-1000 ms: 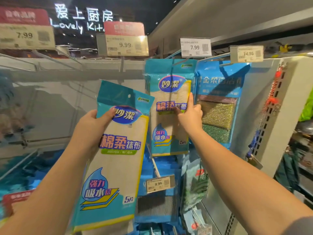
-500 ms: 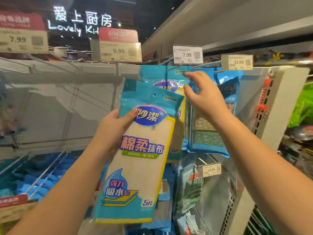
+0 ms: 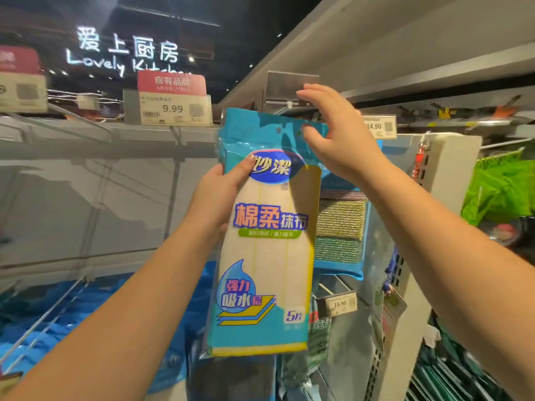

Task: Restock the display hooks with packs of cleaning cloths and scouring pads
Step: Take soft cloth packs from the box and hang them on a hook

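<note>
A teal-and-cream plastic pack of cleaning cloths (image 3: 263, 241) is being gripped upright at its left edge by the left hand (image 3: 215, 195), in front of a blue pack of scouring pads (image 3: 340, 227). The right hand (image 3: 338, 140) is being held spread, fingers (image 3: 311, 92) uncurled, above the pack's top.

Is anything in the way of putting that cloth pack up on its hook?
Yes. A price tag holder hangs over the hook's front tip, just above the cloth pack that the left hand holds. The right hand has its fingers at the holder, apparently tipping it up. The hook itself is mostly hidden.
</note>
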`<action>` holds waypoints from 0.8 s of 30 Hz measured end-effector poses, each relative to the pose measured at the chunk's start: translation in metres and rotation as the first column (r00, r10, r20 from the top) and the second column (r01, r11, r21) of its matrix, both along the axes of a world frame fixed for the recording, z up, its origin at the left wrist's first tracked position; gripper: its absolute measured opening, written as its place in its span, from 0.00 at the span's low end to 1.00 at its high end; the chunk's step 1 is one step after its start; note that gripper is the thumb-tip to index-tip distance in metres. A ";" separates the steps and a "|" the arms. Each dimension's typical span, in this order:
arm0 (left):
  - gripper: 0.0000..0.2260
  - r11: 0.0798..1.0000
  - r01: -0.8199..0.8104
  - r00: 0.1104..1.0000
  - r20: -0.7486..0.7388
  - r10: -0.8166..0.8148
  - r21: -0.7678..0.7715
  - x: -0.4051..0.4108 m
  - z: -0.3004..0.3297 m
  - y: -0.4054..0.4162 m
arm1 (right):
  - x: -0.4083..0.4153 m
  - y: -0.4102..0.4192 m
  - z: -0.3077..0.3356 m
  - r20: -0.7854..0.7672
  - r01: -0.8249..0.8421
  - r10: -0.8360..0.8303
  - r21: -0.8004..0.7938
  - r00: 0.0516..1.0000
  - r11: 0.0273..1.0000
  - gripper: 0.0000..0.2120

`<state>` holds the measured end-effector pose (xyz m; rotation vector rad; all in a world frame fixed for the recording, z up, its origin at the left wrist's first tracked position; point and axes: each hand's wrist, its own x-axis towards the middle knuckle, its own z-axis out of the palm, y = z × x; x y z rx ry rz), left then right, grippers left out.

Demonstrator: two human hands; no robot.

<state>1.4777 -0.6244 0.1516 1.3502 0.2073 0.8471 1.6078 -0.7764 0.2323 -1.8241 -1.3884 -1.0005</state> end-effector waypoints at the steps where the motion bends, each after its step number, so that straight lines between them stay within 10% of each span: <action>1: 0.16 1.000 0.002 1.000 -0.012 -0.002 0.011 0.001 0.002 -0.001 | 0.000 0.000 0.000 -0.007 0.004 -0.004 -0.008 1.000 1.000 0.25; 24: 0.16 0.997 0.012 0.999 -0.044 -0.016 -0.081 0.013 0.008 -0.004 | 0.002 0.004 -0.012 0.128 0.256 -0.236 -0.170 0.963 0.952 0.23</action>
